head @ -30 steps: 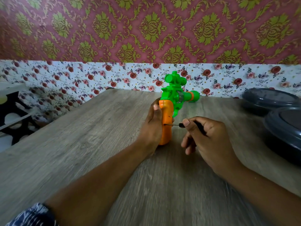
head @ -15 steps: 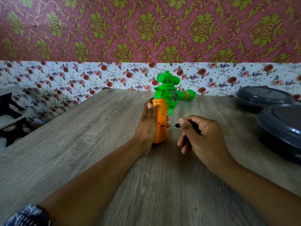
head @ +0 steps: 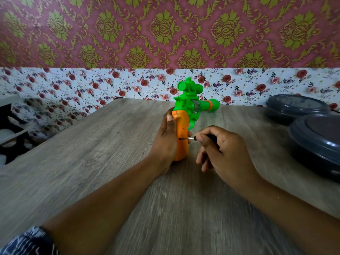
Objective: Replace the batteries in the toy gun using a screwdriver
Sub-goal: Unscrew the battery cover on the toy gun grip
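My left hand (head: 166, 142) has its grip closed around the orange handle of the toy gun (head: 182, 138), thumb lying up the near edge of the handle and fingertips just showing on the far side. The gun stands upright on its handle base on the bench (head: 92, 153), its green body (head: 185, 105) above my left grip, the green scope on top, and the barrel with its orange ring pointing away to the right of that grip.

My right hand (head: 222, 153) has its grip closed on the screwdriver (head: 195, 138), thumb and forefinger pinching the dark handle, most of which is hidden inside my curled fingers. The thin metal shaft runs level from my right grip leftward, and its tip touches the right face of the orange handle, about midway up, right beside the fingertips of my left hand. Whether the tip sits in a screw head I cannot tell.

Well to the right of my right grip, two dark grey round lidded containers (head: 316, 144) rest on the bench, one behind the other. A patterned blue sleeve (head: 31, 240) covers my left forearm near the elbow.
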